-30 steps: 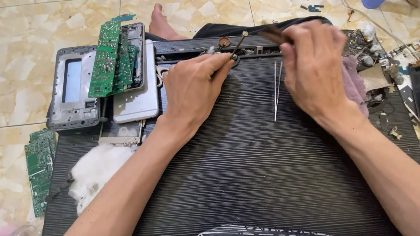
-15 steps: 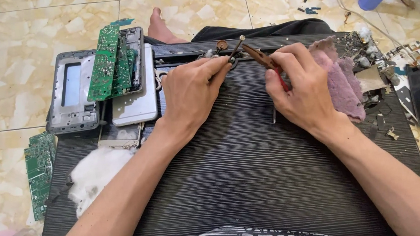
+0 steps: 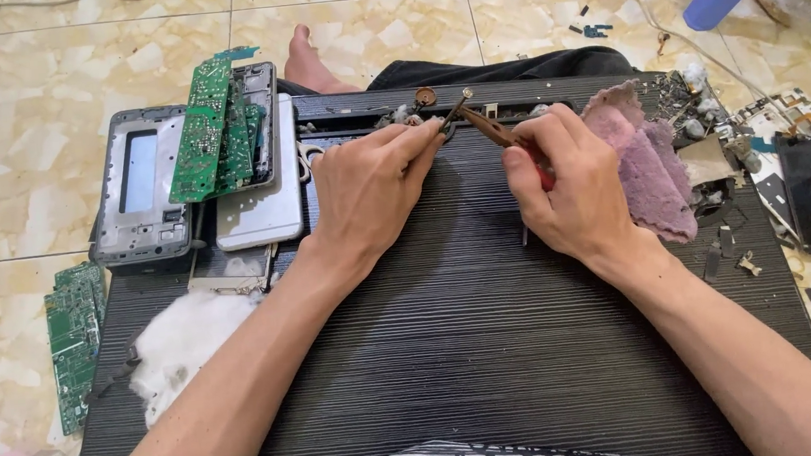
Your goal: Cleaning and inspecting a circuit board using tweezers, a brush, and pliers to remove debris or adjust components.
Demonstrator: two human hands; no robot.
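Note:
My left hand [image 3: 373, 187] rests on the black ribbed board [image 3: 472, 339] and pinches thin tweezers [image 3: 454, 113] that point up and to the right. My right hand [image 3: 566, 182] grips a pair of brown-jawed pliers [image 3: 489, 127] with red handles. The plier jaws meet the tweezer tips near the board's far groove [image 3: 512, 111]. A small part between the two tips is too tiny to make out. Both wrists lie low over the board.
Phone frames and bodies [image 3: 142, 186] with green circuit boards [image 3: 201, 138] lie stacked at the left. A purple cloth [image 3: 647, 166] sits right of my right hand. White cotton [image 3: 183, 337] lies at the left edge. Loose phone parts [image 3: 807, 187] litter the right. A bare foot [image 3: 310, 62] shows beyond the board.
My right hand moved left and down toward the left hand, bringing the pliers to the tweezer tips. The purple cloth became uncovered. My left hand stayed nearly still.

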